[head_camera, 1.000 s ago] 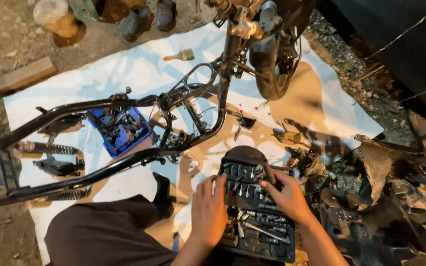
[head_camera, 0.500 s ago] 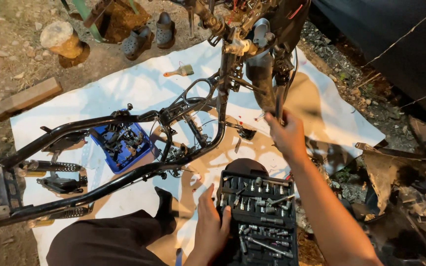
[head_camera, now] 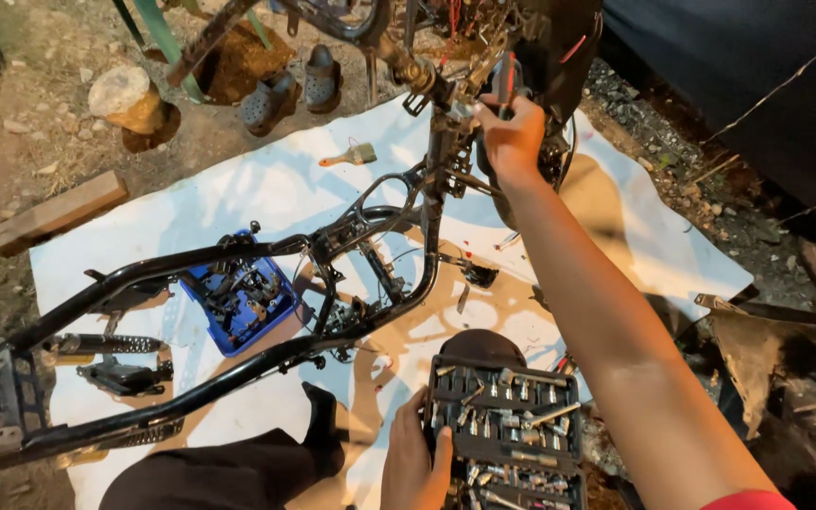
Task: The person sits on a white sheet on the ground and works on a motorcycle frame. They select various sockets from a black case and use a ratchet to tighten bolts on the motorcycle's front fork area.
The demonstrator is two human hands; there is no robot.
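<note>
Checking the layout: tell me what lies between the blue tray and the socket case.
In the head view, the black frame's lower tube and stained white sheet lie between blue tray and socket case.

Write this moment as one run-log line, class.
right hand: gripping tool at frame front | left hand: resting on socket case | blue tray: beside frame

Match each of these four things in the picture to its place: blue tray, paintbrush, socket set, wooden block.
Things:
1. blue tray
2. paintbrush
3. socket set
4. wooden block

Places:
A. on the dirt, left of the white sheet
B. under the left hand
C. between the black frame tubes
D. on the sheet, near the sandals

Pairs: 1-C, 2-D, 3-B, 4-A
</note>
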